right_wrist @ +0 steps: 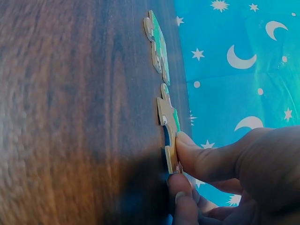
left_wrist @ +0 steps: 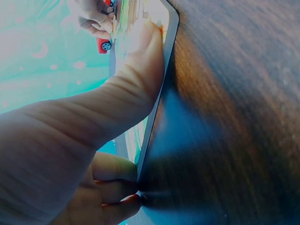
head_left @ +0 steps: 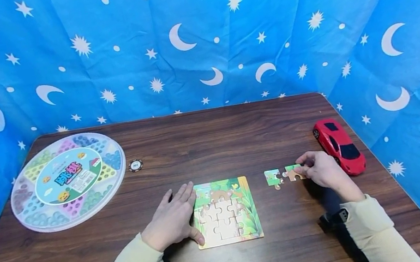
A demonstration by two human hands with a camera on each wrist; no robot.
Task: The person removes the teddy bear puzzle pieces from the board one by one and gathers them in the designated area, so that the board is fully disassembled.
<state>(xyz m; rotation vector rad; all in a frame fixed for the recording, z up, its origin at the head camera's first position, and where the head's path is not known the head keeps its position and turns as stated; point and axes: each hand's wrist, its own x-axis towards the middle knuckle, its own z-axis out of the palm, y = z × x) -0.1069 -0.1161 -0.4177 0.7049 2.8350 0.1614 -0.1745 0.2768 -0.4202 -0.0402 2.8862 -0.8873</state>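
Note:
A square jigsaw puzzle board (head_left: pixel 249 210) with a bear picture lies on the table, several pieces set in it. My left hand (head_left: pixel 174 217) rests along its left edge, fingers stretched towards the far corner. The left thumb (left_wrist: pixel 140 61) presses on the board's face near the front corner. To the right of the board, my right hand (head_left: pixel 322 169) pinches a brown and green puzzle piece (right_wrist: pixel 167 117) by its right end, between thumb and fingers. Another loose puzzle piece (head_left: pixel 272 177), mostly green, lies just left of the pinched one.
A red toy car (head_left: pixel 341 145) stands just beyond the right hand, near the table's right edge. At the far left lies a round Chinese checkers box (head_left: pixel 69 181), with a black and white chip (head_left: pixel 136 165) beside it. Blue curtains (head_left: pixel 193 35) rise behind the table.

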